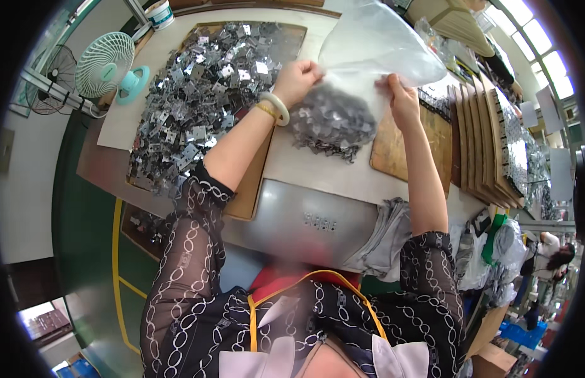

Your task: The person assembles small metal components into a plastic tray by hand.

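A clear plastic bag (374, 44) stretches between my two hands over the worktable. My left hand (297, 82) pinches its left side with the fingertips; a white bangle and a gold-coloured band circle that wrist. On the other side, my right hand (401, 101) grips the bag between thumb and fingers. A heap of small grey metal pieces (336, 120) shows below the bag, partly blurred through the plastic. Whether all of them lie inside the bag, I cannot tell.
Left of the bag, a shallow cardboard tray (247, 195) bears a large pile of metal brackets (198, 94). A fan (106, 69) stands at far left. To the right are a wooden board (406, 151) and upright boards (487, 138). Grey cloth (387, 233) lies near the front edge.
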`<state>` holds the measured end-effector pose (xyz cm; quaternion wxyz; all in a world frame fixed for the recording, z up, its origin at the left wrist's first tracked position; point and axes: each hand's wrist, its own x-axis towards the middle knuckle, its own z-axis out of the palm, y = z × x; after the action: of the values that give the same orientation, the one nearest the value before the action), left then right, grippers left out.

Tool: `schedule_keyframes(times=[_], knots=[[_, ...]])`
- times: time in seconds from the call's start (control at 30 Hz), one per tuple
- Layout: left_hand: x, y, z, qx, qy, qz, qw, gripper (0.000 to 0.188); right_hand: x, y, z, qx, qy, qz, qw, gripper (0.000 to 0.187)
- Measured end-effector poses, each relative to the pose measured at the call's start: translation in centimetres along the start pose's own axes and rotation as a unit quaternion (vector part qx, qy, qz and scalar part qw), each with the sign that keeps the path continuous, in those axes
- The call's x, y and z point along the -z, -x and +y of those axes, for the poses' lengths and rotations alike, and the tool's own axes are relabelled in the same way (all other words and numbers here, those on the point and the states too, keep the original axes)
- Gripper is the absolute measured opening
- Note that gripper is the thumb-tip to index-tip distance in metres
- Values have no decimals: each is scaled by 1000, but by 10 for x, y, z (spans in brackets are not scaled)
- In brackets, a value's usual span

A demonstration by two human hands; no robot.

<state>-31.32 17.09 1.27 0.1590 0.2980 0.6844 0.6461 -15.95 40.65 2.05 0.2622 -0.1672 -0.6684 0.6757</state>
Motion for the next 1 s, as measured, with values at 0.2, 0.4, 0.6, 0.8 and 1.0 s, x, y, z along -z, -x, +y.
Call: schedule_keyframes(times=[0.2, 0.4, 0.6, 0.8, 1.0], knots=[[-11, 6, 23, 58, 245, -24, 968, 13, 9, 7, 42, -55, 175, -23, 983, 57], [-22, 2, 39, 8, 281, 4, 960, 13, 2, 20, 53, -51, 338, -29, 939, 34], [-11, -24, 24, -41, 180, 86, 979, 12, 12, -13, 69, -23, 141, 7, 990, 30], [1, -11, -2, -91, -43, 192, 976, 47, -2, 15, 74, 100, 313, 96, 940, 30], [18, 95, 16, -69, -49, 138, 987, 28, -31, 122, 39, 159, 367, -119, 909, 19]])
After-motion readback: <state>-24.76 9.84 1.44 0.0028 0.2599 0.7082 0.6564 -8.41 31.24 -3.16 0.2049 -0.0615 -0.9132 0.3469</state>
